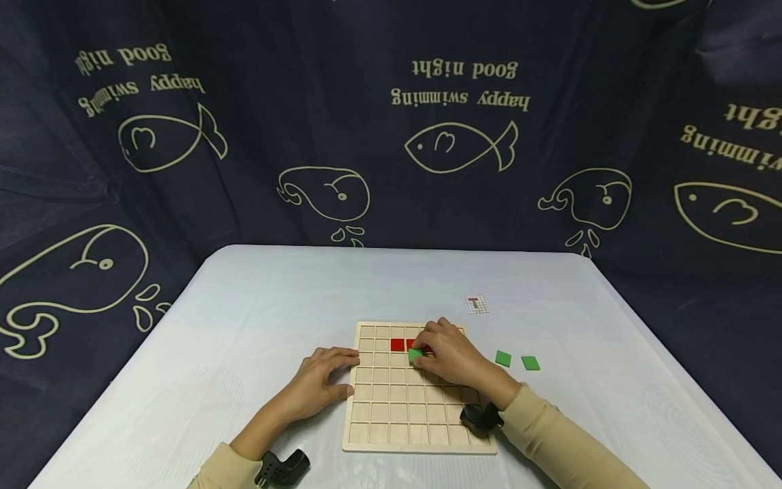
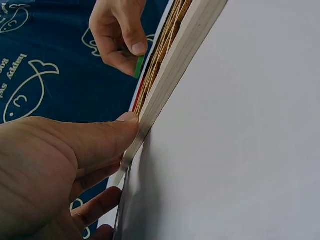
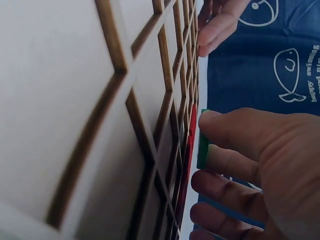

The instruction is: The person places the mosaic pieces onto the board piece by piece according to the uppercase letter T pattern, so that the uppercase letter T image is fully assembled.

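A square wooden grid board lies on the table. Red tiles sit in a row of its cells near the far side, partly covered by my right hand. My right hand pinches a green tile between thumb and fingers, just on the near side of the red row. In the right wrist view the green tile stands off the grid surface. At the board's left edge rests my left hand, its fingers fairly straight; the left wrist view shows the thumb touching the wooden rim.
Two loose green tiles lie on the white table to the right of the board. Beyond the board is a small printed grid card with a coloured pattern. A dark curtain with fish drawings hangs behind the table.
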Demonstrator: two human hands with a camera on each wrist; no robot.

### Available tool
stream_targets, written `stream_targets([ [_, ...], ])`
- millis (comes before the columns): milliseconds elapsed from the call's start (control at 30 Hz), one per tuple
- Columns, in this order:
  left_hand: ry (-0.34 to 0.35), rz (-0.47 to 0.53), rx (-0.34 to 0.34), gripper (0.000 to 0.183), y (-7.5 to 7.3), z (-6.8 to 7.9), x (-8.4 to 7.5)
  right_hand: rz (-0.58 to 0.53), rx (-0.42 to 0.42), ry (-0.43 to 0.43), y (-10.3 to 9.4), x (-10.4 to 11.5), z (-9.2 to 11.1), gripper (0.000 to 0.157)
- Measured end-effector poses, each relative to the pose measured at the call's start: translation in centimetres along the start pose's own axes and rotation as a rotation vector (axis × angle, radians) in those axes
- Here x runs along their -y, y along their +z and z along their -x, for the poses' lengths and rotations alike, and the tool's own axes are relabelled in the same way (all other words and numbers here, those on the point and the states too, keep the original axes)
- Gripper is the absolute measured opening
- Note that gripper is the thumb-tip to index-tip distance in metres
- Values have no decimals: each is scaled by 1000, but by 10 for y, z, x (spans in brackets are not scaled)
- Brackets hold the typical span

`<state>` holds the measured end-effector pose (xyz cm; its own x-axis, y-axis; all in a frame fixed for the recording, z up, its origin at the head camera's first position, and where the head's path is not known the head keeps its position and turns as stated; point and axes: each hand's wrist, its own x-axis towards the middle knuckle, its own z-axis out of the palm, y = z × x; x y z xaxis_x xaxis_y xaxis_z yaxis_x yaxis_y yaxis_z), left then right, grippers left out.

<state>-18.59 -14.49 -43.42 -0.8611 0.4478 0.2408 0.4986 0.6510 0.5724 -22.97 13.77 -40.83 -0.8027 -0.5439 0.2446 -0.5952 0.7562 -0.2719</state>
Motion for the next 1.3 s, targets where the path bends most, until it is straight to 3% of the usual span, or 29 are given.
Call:
stream_targets([
  [1300, 11, -6, -9, 47, -1, 0, 0, 14, 1, -27, 4, 1, 0, 23],
])
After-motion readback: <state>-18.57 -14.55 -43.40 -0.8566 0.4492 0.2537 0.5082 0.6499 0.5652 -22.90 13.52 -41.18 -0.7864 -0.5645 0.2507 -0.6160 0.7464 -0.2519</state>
